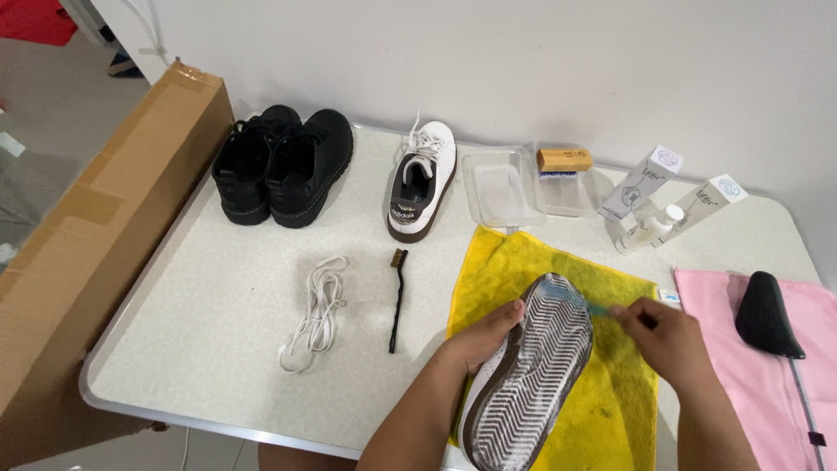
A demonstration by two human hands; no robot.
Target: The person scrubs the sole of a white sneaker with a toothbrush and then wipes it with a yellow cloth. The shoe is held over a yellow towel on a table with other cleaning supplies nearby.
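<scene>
The left hand (482, 336) grips the upturned sneaker (532, 375) over the yellow cloth (610, 410) while the right hand (667, 336) pinches a blue brush (593, 305) at the toe of its sole, so scrubbing seems underway; its mate (423, 179), laces (316, 310) out, waits untouched.

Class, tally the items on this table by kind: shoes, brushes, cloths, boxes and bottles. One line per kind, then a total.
Shoes: 4, two black shoes, a white shoe and the upturned shoe in the left hand
Brushes: 3, wire brush, wooden brush, blue brush in the right hand
Cloths: 2, yellow cloth, pink cloth
Boxes: 2, white boxes
Bottles: 1, bottle
Total: 12
</scene>
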